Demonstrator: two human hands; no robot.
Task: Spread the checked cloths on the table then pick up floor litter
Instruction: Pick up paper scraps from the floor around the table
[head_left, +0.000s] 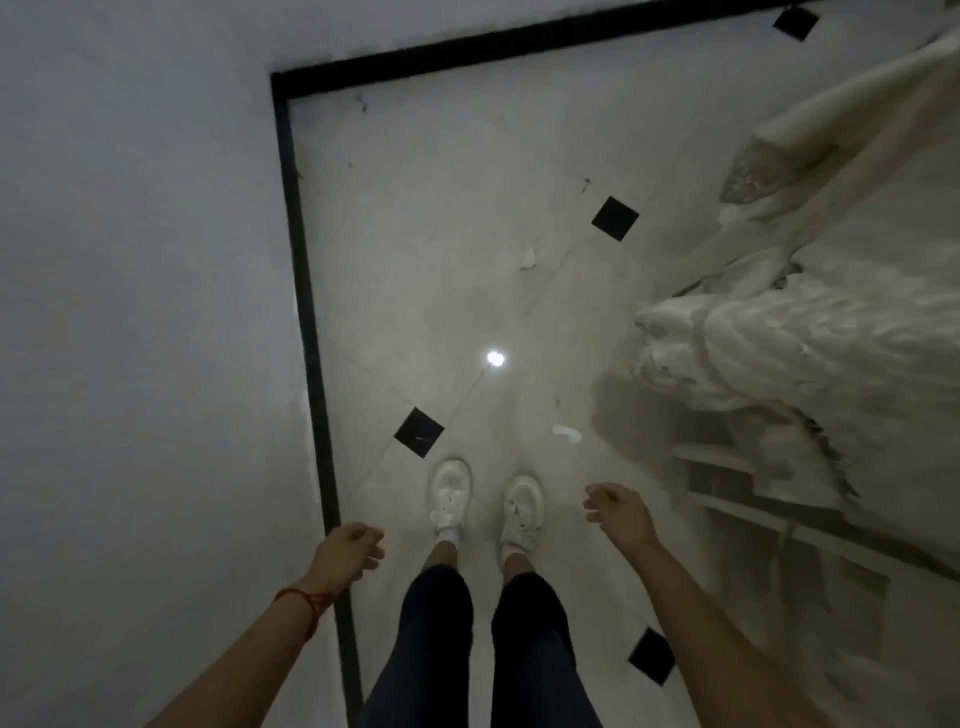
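Head view: both hands' grips loose, holding nothing; litter scrap lies just ahead of right hand.

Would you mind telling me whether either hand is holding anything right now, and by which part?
Nothing is held. The left hand and the right hand both hang loosely curled above the floor, with no litter in either.

- Floor: pale glossy tiles, small black diamond insets.
- Black skirting borders a plain white wall.
- Ceiling-light reflection on tiles.
- Dim, even lighting.
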